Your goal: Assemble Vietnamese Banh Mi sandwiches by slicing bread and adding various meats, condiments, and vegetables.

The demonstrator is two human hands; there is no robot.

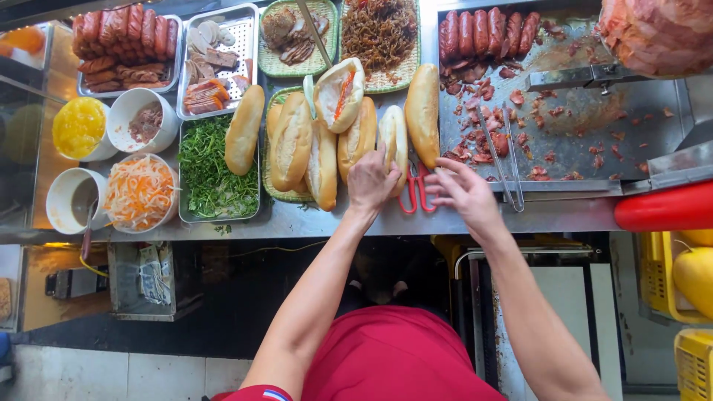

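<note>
On steel counter (319, 220), hands (371, 182) near bread (394, 141), scissors (414, 194)

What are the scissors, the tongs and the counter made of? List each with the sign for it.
Scissors: handles look like glossy red plastic; the blades are hidden under the bread roll.
Tongs: thin bare metal, probably steel, grey with a dull shine.
Counter: sheet metal, likely stainless steel, brushed grey and faintly reflective.
The left hand rests on a roll; the right hand hovers by the scissors.
</note>
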